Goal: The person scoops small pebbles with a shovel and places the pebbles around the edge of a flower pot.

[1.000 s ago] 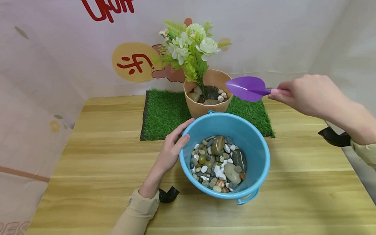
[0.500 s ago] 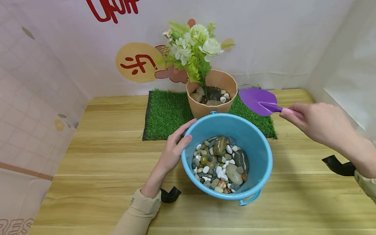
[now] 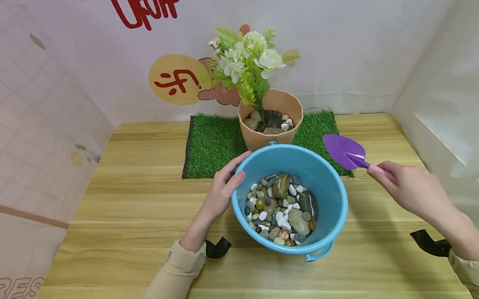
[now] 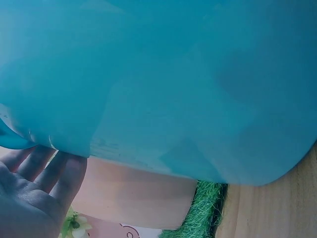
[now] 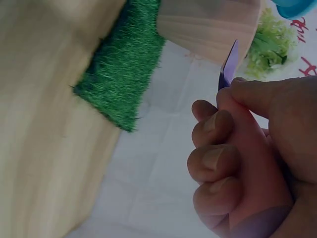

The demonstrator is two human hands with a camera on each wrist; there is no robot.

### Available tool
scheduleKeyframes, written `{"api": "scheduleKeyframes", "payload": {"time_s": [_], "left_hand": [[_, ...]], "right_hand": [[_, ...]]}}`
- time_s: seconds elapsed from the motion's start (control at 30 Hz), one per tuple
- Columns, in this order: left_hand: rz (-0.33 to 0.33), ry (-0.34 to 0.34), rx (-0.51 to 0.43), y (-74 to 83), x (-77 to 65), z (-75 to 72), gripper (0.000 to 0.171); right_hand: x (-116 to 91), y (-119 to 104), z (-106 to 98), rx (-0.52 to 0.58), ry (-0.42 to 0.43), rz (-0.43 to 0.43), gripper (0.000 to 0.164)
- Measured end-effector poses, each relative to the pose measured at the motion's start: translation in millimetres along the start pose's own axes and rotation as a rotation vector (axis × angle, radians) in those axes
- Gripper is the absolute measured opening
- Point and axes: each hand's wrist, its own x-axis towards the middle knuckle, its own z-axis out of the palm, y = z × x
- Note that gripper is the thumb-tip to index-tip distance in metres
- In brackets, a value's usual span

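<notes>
A light blue bucket (image 3: 337, 207) on the table contains pebbles and larger stones (image 3: 282, 215). My left hand (image 3: 221, 191) holds its left rim, thumb over the edge and fingers along the outside; in the left wrist view fingertips (image 4: 72, 166) touch the blue wall. My right hand (image 3: 410, 187) grips a small garden trowel (image 3: 344, 151) by its pink handle (image 5: 255, 168), fingers curled round it. The trowel's purple blade carries nothing and hangs right of the bucket, past its rim. Behind the bucket is a peach flowerpot (image 3: 259, 137) with white flowers (image 3: 250, 59) and stones inside.
Under the flowerpot lies a green turf mat (image 3: 214, 144). The wooden table (image 3: 136, 210) extends left, right and in front of the bucket. Printed fabric (image 3: 339, 38) hangs behind and at both sides. The bucket's handle (image 3: 320, 254) hangs at its front.
My right hand has drawn the trowel away from beside the flowerpot, down and to the right. My left hand stays on the bucket rim. The view shifted slightly.
</notes>
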Motion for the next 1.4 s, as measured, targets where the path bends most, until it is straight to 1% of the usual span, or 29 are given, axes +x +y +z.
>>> {"api": "scheduleKeyframes", "payload": {"time_s": [0.23,0.4,0.67,0.87,1.03,1.13,1.17,1.27,1.37,1.4], "left_hand": [[0.005,0.004,0.02,0.9,-1.4,1.1,0.055],[0.011,-0.006,0.024,1.5,-1.6,1.5,0.055],[0.017,0.006,0.028,1.3,-0.6,0.7,0.055],[0.016,0.001,0.034,1.6,-0.6,0.5,0.055],[0.01,-0.001,0.027,2.2,-0.9,0.4,0.055],[0.014,0.002,0.028,2.3,-1.1,0.2,0.055],[0.015,0.003,0.029,2.4,-1.3,0.1,0.055],[0.018,0.002,0.031,1.8,-1.6,-0.3,0.055],[0.018,-0.006,0.027,1.2,-1.4,0.0,0.055],[0.017,-0.008,0.025,0.9,-1.1,0.1,0.055]], "right_hand": [[-12.4,6.9,20.7,0.015,-0.063,0.033,0.04],[-18.3,10.7,33.0,0.036,-0.135,0.058,0.041],[-24.5,15.3,43.8,0.082,-0.237,0.111,0.046],[-26.3,17.7,49.8,0.084,-0.308,0.134,0.048],[-27.8,18.9,54.8,0.091,-0.315,0.136,0.047],[-29.2,20.3,61.3,0.097,-0.298,0.118,0.046],[-30.2,22.1,66.4,0.092,-0.276,0.116,0.046],[-32.2,22.1,72.5,0.095,-0.254,0.093,0.043],[-35.4,15.7,72.8,0.08,-0.286,0.086,0.041],[-36.1,11.3,69.4,0.079,-0.317,0.077,0.039]]}}
